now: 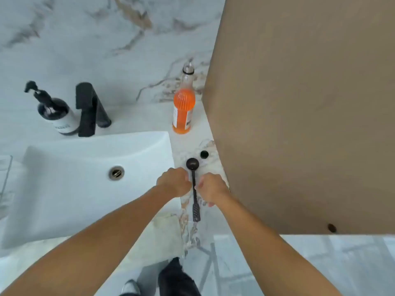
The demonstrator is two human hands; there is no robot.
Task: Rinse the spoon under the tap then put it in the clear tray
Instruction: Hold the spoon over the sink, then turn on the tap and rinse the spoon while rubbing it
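A dark long-handled spoon (194, 189) is on the marble counter strip right of the white sink (64, 189), bowl pointing away from me. My left hand (174, 184) and my right hand (211, 189) close on its handle from either side, fingers curled against it. The black tap (89, 107) stands behind the sink and no water is running. Part of a clear tray (5, 178) shows at the far left edge, beside the sink.
A black pump soap bottle (53, 112) stands left of the tap. An orange-filled bottle (183, 103) stands behind the spoon, and a small black cap (204, 154) lies near its bowl. A tall brown panel (299, 114) walls the counter on the right.
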